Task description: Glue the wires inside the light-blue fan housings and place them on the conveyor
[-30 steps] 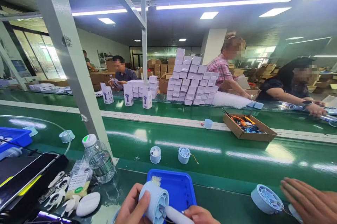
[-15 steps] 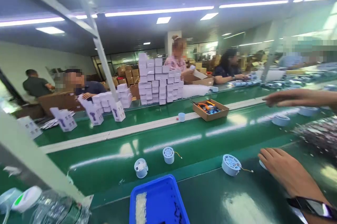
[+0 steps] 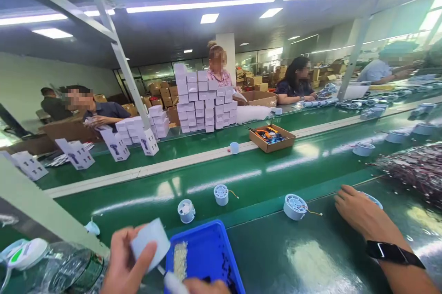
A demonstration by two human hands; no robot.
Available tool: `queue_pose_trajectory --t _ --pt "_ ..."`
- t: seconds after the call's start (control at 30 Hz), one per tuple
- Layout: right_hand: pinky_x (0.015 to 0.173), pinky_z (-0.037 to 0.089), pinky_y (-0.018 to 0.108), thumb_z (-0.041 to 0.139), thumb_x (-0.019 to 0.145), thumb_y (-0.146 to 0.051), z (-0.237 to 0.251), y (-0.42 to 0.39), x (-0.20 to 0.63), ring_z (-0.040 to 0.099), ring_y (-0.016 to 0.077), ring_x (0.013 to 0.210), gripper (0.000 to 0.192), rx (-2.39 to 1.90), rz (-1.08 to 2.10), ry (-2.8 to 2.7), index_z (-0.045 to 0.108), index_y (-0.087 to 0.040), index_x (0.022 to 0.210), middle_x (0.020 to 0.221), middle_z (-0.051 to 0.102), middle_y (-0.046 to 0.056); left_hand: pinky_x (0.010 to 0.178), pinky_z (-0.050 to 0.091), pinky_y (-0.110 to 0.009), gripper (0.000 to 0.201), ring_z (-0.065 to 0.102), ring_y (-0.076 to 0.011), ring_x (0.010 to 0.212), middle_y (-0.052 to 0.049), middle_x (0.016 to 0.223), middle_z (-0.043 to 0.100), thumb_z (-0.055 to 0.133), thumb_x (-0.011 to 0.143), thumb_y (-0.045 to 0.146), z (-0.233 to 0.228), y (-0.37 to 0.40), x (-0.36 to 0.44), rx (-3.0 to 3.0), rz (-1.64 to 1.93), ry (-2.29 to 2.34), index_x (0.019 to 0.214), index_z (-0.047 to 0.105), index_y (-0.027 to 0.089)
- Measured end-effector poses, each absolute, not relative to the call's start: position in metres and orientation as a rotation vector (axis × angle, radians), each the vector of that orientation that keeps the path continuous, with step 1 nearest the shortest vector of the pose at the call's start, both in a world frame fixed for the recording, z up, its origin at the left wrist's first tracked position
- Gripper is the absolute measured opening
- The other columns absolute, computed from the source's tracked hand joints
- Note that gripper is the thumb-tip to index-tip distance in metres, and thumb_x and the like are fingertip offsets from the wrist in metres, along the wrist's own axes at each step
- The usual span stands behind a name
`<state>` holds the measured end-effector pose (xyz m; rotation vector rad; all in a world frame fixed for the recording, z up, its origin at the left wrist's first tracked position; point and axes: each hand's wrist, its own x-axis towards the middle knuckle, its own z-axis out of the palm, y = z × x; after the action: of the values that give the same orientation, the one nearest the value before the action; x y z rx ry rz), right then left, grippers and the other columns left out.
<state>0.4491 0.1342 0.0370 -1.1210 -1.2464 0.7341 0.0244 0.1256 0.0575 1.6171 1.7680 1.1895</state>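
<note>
My left hand (image 3: 120, 264) sits at the bottom left, closed around a pale blue round fan housing (image 3: 149, 242) that it holds up beside a blue tray (image 3: 210, 250). Only the top of my right hand (image 3: 204, 287) shows at the bottom edge; it grips a white pen-like tool (image 3: 171, 281) whose thin tip points up toward the housing. Most of both hands is cut off by the frame.
A co-worker's hand with a black watch (image 3: 361, 215) rests at right by a housing (image 3: 294, 206). More housings (image 3: 221, 194) lie on the green belt (image 3: 311, 174). A water bottle (image 3: 55, 271), grey post (image 3: 37, 209), cardboard tool box (image 3: 272, 138), white box stacks (image 3: 203, 100) and wire pile (image 3: 414, 170) surround.
The view swung right, dropping my hands out of sight half a second ago. Now they are back at the bottom with the housing and tool. The co-worker's hand stays at right.
</note>
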Motion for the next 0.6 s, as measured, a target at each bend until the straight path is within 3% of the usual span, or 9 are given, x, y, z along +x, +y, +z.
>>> queue_pose_trajectory --t 0.07,0.1,0.17,0.2,0.27,0.37,0.6 --pt "0.054 0.051 0.029 0.053 0.076 -0.053 0.04 0.119 0.371 0.063 0.0198 0.057 0.034 -1.145 0.776 -1.337 0.061 -0.029 0.054 0.048 0.062 -0.002 0.083 0.052 -0.048 0.051 0.066 -0.032 0.095 -0.008 0.105 0.067 0.064 0.072 0.053 0.055 0.158 0.019 1.749 1.052 1.836 0.108 0.039 0.028" --pt "0.055 0.051 0.029 0.055 0.077 -0.05 0.034 0.111 0.332 0.064 0.0204 0.06 0.028 -1.161 0.821 -1.388 0.068 -0.026 0.07 0.058 0.068 0.0 0.09 0.047 -0.05 0.048 0.062 -0.0324 0.103 -0.01 0.109 0.065 0.067 0.072 0.047 0.052 0.175 0.017 1.809 0.979 1.855 0.107 0.046 0.023" --pt "0.056 0.049 0.029 0.042 0.087 -0.044 0.012 0.096 0.269 0.064 0.0198 0.058 0.039 -1.289 0.889 -1.443 0.063 -0.019 0.109 0.071 0.071 0.004 0.092 0.044 -0.052 0.034 0.058 -0.0283 0.106 -0.009 0.115 0.061 0.066 0.079 0.036 0.041 0.205 0.016 1.907 0.834 1.871 0.106 0.058 0.017" --pt "0.054 0.048 0.028 0.04 0.089 -0.045 -0.001 0.089 0.25 0.062 0.0197 0.057 0.041 -1.307 0.947 -1.491 0.058 -0.017 0.113 0.069 0.069 0.003 0.091 0.045 -0.051 0.029 0.057 -0.0265 0.107 -0.009 0.119 0.06 0.062 0.084 0.033 0.033 0.215 0.018 1.935 0.782 1.886 0.107 0.06 0.017" --pt "0.048 0.043 0.026 0.042 0.089 -0.047 -0.021 0.081 0.234 0.055 0.0172 0.05 0.035 -1.364 0.96 -1.488 0.058 -0.019 0.101 0.06 0.06 -0.001 0.088 0.047 -0.049 0.029 0.058 -0.0256 0.106 -0.009 0.121 0.059 0.06 0.086 0.031 0.017 0.228 0.028 1.977 0.688 1.894 0.111 0.06 0.018" --pt "0.05 0.043 0.024 0.056 0.083 -0.049 -0.034 0.078 0.24 0.053 0.0154 0.053 0.028 -1.316 0.947 -1.444 0.057 -0.02 0.083 0.062 0.056 -0.001 0.087 0.048 -0.049 0.033 0.058 -0.0262 0.106 -0.009 0.123 0.058 0.06 0.086 0.031 -0.002 0.233 0.051 2.054 0.58 1.837 0.116 0.058 0.018" --pt "0.06 0.049 0.025 0.051 0.09 -0.046 -0.046 0.068 0.234 0.055 0.0151 0.065 0.026 -1.117 1.152 -1.444 0.054 -0.021 0.091 0.076 0.053 0.0 0.09 0.047 -0.051 0.033 0.056 -0.0268 0.11 -0.01 0.128 0.056 0.059 0.087 0.031 -0.015 0.231 0.067 2.083 0.586 1.711 0.118 0.057 0.019"
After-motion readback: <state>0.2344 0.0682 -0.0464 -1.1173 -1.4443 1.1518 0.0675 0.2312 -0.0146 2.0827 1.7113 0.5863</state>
